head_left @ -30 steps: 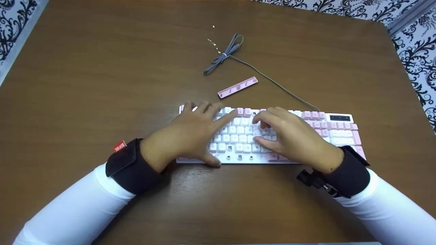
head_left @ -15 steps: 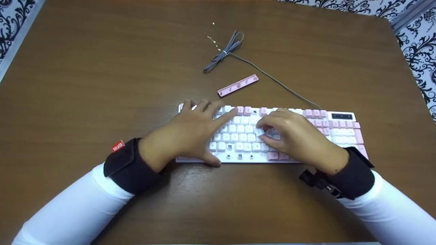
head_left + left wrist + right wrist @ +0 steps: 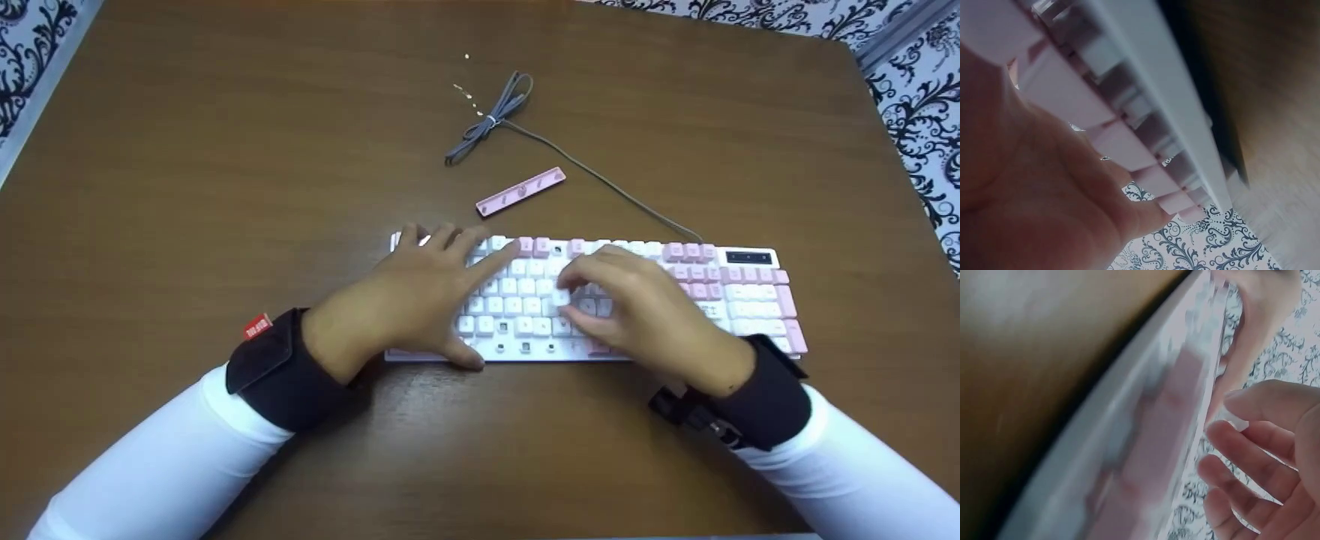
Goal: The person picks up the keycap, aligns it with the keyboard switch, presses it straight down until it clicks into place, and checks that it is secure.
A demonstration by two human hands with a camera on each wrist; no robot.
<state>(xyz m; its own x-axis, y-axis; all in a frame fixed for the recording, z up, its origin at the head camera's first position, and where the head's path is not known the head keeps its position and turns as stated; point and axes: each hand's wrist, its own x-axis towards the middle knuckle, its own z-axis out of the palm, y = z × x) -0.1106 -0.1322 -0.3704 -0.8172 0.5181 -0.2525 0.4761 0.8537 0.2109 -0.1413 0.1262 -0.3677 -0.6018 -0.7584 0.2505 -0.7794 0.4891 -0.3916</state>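
A white keyboard point(image 3: 750, 294) with white and pink keys lies on the brown table. My left hand point(image 3: 420, 292) rests spread across its left end in the head view, thumb at the front edge. In the left wrist view the left palm point(image 3: 1044, 185) lies along pink keys point(image 3: 1120, 147). My right hand point(image 3: 637, 307) is over the middle of the keyboard and pinches a white keycap point(image 3: 561, 298) between thumb and index finger. That keycap point(image 3: 1237, 421) shows between the fingertips in the right wrist view, the other fingers loosely bent.
Behind the keyboard lies a long pink space bar keycap point(image 3: 520, 192). A grey cable point(image 3: 489, 120), bundled with a tie, runs to the keyboard's back edge. Bare switch sockets point(image 3: 526, 348) show in the front row. Small pale specks point(image 3: 474, 105) lie by the bundle.
My right thumb and index finger have closed in on a white keycap and now hold it a little above the keys. My left hand has stayed in place.
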